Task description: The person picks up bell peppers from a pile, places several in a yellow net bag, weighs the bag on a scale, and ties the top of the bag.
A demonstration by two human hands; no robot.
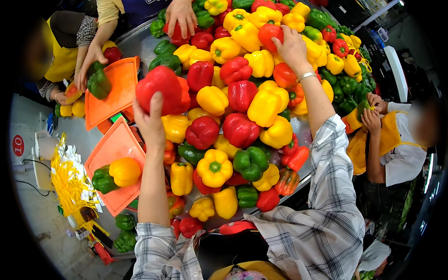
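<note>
My left hand (pixel 150 122) holds a large red bell pepper (pixel 157 89) above the pile's left side, beside two orange weighing trays. At the far side of the pile, my right hand (pixel 294 49) grips another red bell pepper (pixel 271 37), with yellow peppers around it. Between my arms lies a heap of red, yellow and green bell peppers (pixel 241 127) on a metal table. On the nearer orange tray (pixel 117 150) rest a green pepper (pixel 104 179) and a yellow-orange pepper (pixel 125 171), side by side.
A co-worker's hand holds a green pepper (pixel 99 84) over the farther orange tray (pixel 120 75). Another co-worker's hand (pixel 181 17) touches red peppers across the table. At right, a person holds several peppers (pixel 357 117). Yellow straps with white tags (pixel 71 185) lie at left.
</note>
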